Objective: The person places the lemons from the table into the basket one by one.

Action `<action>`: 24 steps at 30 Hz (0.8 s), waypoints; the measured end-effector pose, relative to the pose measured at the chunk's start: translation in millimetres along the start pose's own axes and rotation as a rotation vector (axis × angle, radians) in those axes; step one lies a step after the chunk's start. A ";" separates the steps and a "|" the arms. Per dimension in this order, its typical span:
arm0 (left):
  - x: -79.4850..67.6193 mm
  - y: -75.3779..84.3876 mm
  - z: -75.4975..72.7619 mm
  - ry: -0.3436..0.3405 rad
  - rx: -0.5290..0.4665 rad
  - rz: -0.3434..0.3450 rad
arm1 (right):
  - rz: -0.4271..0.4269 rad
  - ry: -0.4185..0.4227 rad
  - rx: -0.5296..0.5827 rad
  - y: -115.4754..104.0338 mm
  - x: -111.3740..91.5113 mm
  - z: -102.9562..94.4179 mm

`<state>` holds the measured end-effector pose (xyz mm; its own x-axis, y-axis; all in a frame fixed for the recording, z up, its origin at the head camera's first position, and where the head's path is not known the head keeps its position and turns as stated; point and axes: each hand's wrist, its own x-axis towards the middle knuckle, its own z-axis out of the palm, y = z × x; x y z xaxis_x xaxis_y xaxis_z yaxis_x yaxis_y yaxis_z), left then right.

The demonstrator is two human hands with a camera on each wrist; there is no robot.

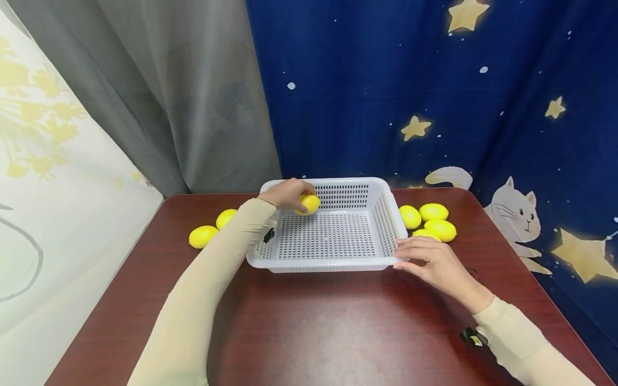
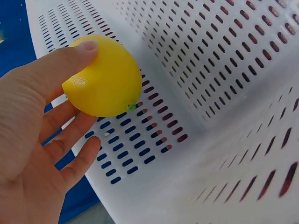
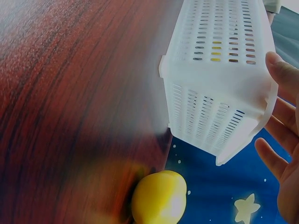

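Note:
My left hand [image 1: 289,194] reaches over the far left part of a white plastic basket [image 1: 325,263] and grips a lemon [image 1: 310,204]. In the left wrist view, the thumb lies on top of the lemon [image 2: 110,79], with fingers beneath it; the lemon is above the perforated basket wall. My right hand [image 1: 432,262] holds the basket's front right corner. In the right wrist view, its thumb is on one side of the rim [image 3: 270,100] and some fingers are behind it.
Two lemons [image 1: 202,236] lie left of the basket, partly behind the left sleeve. Several lemons [image 1: 433,212] lie close to its right side, one partly hidden by the right hand. The dark red table [image 1: 333,327] ends at a blue curtain [image 1: 347,96] behind the basket.

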<state>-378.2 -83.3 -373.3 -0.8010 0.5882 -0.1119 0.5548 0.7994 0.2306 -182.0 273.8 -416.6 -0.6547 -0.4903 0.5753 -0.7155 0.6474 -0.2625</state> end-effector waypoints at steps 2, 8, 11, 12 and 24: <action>1.0 -1.2 3.3 -0.006 0.004 -0.003 | 0.001 0.001 -0.001 0.2 -0.3 0.4; 1.6 -2.2 11.5 -0.015 0.007 -0.020 | 0.007 0.000 0.001 0.2 -0.9 0.7; 0.6 -1.2 13.6 -0.024 0.013 -0.018 | 0.008 0.003 0.001 0.5 -1.0 1.4; 0.5 -0.9 14.3 -0.029 0.017 -0.018 | 0.008 0.004 0.002 0.5 -1.0 1.5; 1.3 2.2 18.2 -0.042 0.023 -0.018 | 0.010 0.008 0.005 0.6 -1.3 2.3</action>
<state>-374.0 -78.5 -390.6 -0.8009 0.5779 -0.1569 0.5458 0.8122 0.2059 -182.1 273.5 -419.3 -0.6601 -0.4785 0.5790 -0.7100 0.6493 -0.2727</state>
